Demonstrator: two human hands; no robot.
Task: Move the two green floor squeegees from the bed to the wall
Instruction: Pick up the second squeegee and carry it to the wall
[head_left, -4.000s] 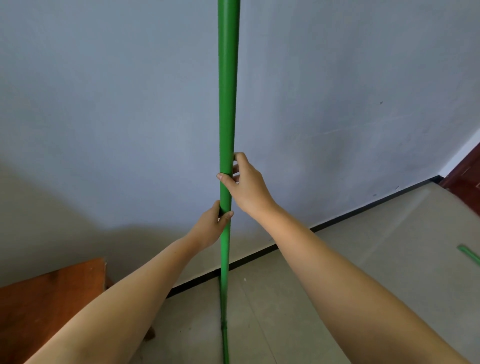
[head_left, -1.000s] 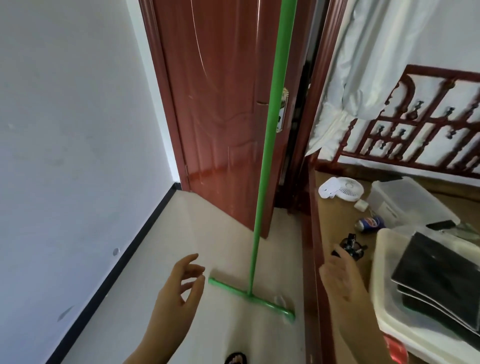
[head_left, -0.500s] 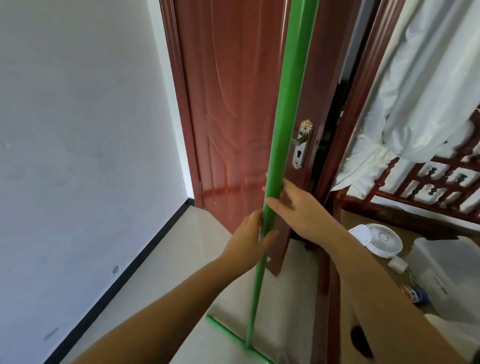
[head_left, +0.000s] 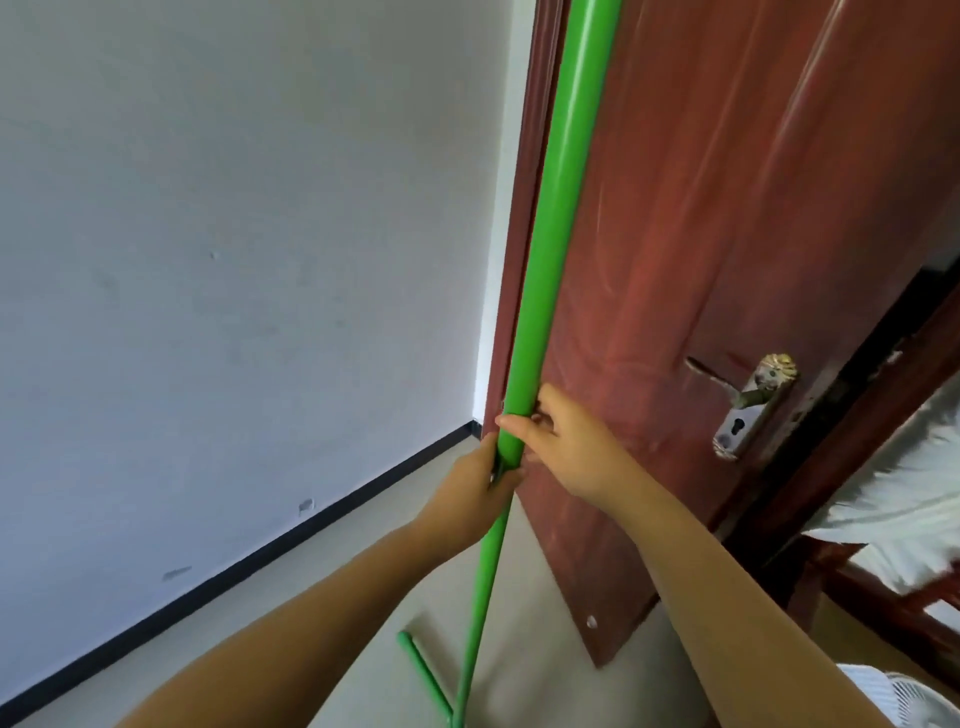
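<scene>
Green floor squeegee (head_left: 540, 291) upright on the floor (head_left: 332, 597) before the red door (head_left: 727, 234), my left hand (head_left: 475, 493) and right hand (head_left: 571, 447) both wrapped round its pole, white wall (head_left: 234, 260) to my left

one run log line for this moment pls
left hand: gripping squeegee handle | right hand: gripping handle above left | squeegee: upright, head near floor | in front of door
</scene>
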